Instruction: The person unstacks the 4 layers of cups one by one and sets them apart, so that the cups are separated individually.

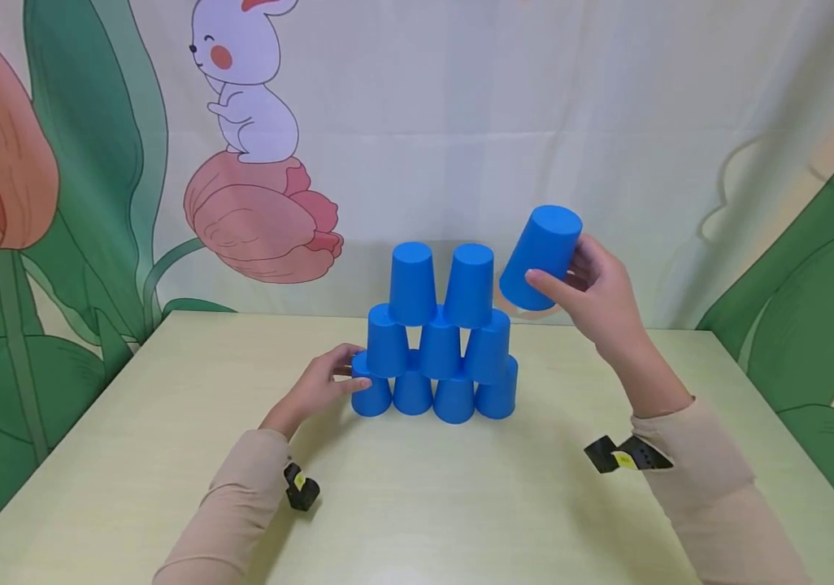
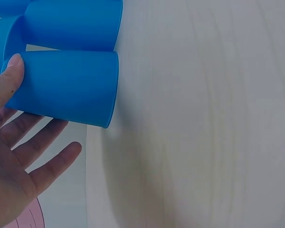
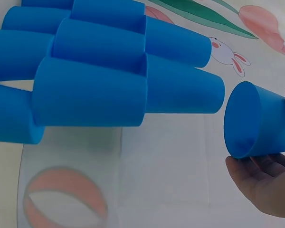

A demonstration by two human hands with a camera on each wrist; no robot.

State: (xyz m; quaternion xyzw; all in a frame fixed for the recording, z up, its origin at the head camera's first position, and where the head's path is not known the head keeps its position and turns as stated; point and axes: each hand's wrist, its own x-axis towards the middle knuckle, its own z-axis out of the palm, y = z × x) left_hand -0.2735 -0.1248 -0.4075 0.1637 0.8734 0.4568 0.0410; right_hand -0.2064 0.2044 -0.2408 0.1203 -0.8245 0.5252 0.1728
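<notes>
Upside-down blue cups form a stepped stack: several in the bottom row, three in the middle row, two on top. Up to the right of the stack, my right hand grips a single blue cup between thumb and fingers. That cup tilts, its open mouth pointing down and toward the stack; the right wrist view shows its hollow inside. My left hand is at the leftmost bottom cup, thumb on its front and fingers round its outer side, the lower fingers spread.
The pale wooden table extends around the stack. Close behind it hangs a printed curtain with a rabbit and tulips. Each sleeve carries a black wrist camera, one at the left cuff and one at the right.
</notes>
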